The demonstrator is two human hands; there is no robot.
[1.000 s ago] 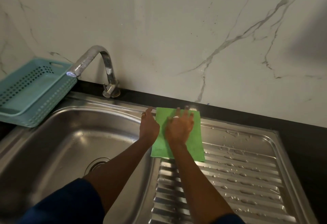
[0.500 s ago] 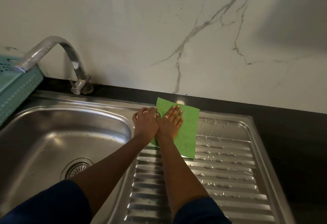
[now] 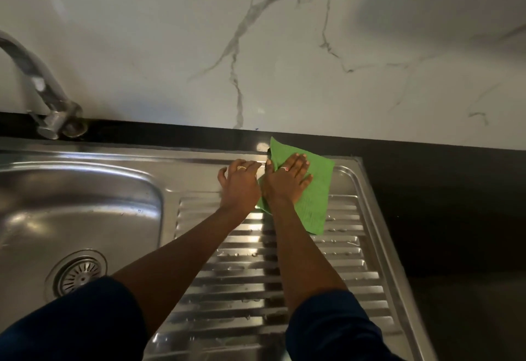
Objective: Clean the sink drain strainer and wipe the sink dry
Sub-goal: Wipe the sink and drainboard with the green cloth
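Note:
A green cloth (image 3: 314, 198) lies flat on the back part of the steel drainboard (image 3: 347, 264), close to the black counter strip. My right hand (image 3: 287, 182) presses down on the cloth with its fingers spread. Beside it, my left hand (image 3: 239, 185) rests on the bare steel at the cloth's left edge, fingers slightly curled, holding nothing. The sink basin (image 3: 85, 198) is at the left, with the round drain strainer (image 3: 78, 273) seated in its bottom, partly behind my left sleeve.
A chrome faucet (image 3: 42, 98) rises at the back left. The marble wall (image 3: 256, 33) stands behind the sink. Black countertop (image 3: 444, 218) lies to the right of the drainboard. Water drops sit on the drainboard ribs.
Both hands and the green cloth have slid to the right along the back of the drainboard. The view has shifted right, so the teal basket is out of sight.

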